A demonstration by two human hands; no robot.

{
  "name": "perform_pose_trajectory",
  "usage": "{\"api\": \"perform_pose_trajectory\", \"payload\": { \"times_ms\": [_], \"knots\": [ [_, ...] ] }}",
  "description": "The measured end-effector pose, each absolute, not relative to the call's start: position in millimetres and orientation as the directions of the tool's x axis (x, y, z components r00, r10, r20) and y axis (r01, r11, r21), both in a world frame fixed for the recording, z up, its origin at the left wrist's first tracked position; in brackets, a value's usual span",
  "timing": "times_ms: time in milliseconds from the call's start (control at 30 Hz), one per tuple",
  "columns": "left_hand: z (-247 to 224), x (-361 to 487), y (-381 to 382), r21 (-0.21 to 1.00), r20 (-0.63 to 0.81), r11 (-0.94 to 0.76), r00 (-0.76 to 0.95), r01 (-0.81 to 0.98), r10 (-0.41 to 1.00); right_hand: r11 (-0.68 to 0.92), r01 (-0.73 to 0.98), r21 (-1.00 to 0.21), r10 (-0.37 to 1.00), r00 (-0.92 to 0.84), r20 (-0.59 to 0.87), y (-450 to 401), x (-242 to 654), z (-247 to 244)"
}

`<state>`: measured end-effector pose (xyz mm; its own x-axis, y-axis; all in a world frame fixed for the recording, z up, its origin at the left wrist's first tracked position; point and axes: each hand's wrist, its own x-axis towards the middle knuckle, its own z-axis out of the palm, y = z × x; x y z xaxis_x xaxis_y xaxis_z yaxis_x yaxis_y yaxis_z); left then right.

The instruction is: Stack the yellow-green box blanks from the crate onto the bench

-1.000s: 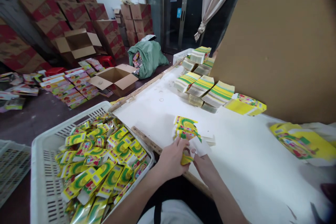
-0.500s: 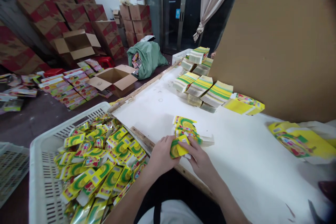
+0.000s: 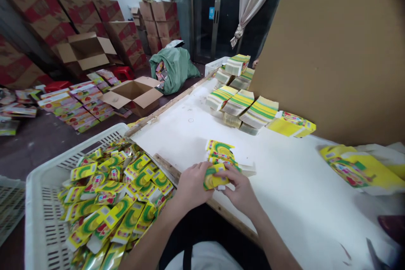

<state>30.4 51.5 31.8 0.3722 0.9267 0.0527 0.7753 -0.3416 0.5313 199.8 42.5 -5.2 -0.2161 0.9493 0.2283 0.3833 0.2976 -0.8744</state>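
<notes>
Between my two hands is a small yellow-and-green carton [image 3: 211, 179], held just above the table's near edge. My left hand [image 3: 193, 185] wraps round its left side. My right hand [image 3: 238, 186] pinches its right end, where a white flap shows below the fingers. Right behind the hands, a few flat printed cartons [image 3: 220, 148] lie overlapping on the white table [image 3: 177, 135]. To my left, a white plastic basket [image 3: 39, 202] is heaped with many similar yellow cartons [image 3: 126, 215].
Banded stacks of flat cartons [image 3: 259, 112] stand at the back of the table beside a large cardboard sheet [image 3: 329, 59]. A yellow display box [image 3: 291, 124] lies near them. Scissors [image 3: 375, 255] lie at front right. An open cardboard box [image 3: 134, 95] and a green sack [image 3: 177, 69] are on the floor.
My right fingers have shifted at the carton's right end, and its end flap now looks folded in. The whole view has moved slightly.
</notes>
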Motion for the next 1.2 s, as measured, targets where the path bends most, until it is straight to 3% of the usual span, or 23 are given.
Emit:
{"api": "perform_pose_trajectory", "payload": {
  "times_ms": [100,200,267,333,433,533,633,733,867,1000,1100,1200],
  "knots": [
    [29,-5,54,0.469,-0.034,-0.232,0.280,0.852,0.959,0.292,0.418,-0.860,0.955,-0.184,0.234,53,204,-9],
    [26,-62,60,0.211,-0.130,-0.041,0.070,0.977,0.989,0.186,0.660,-0.727,0.961,0.032,0.275,74,216,-12],
    [23,-97,62,0.041,-0.165,0.079,-0.071,0.996,0.984,0.134,0.731,-0.669,0.957,0.079,0.278,88,222,-16],
    [20,-119,61,0.007,-0.179,0.166,-0.162,0.986,0.970,0.125,0.743,-0.657,0.962,0.071,0.262,96,223,-21],
    [17,-122,57,0.157,-0.190,0.186,-0.155,0.970,0.970,0.119,0.742,-0.660,0.965,0.070,0.254,99,219,-24],
    [15,-93,54,0.443,-0.178,0.083,-0.003,0.893,0.984,0.105,0.714,-0.693,0.964,0.099,0.248,97,216,-24],
    [11,-51,54,0.724,-0.174,-0.005,0.190,0.690,0.966,0.082,0.655,-0.751,0.961,0.147,0.233,96,218,-23],
    [4,-11,57,0.919,-0.172,0.016,0.362,0.395,0.916,0.085,0.553,-0.829,0.968,0.153,0.201,94,222,-18],
    [-2,36,60,0.990,-0.138,0.135,0.286,0.029,0.948,0.127,0.376,-0.918,0.986,0.055,0.159,81,223,0],
    [3,70,59,0.942,-0.087,0.108,0.079,-0.317,0.993,0.068,0.118,-0.991,0.991,-0.122,0.054,63,213,15],
    [4,81,58,0.968,0.031,-0.045,-0.059,-0.247,0.998,-0.051,-0.102,-0.993,0.986,-0.163,-0.034,56,201,15],
    [-2,81,57,0.989,0.084,-0.089,-0.046,-0.118,0.995,-0.061,-0.142,-0.988,0.989,-0.145,-0.040,54,193,9]
  ]
}}
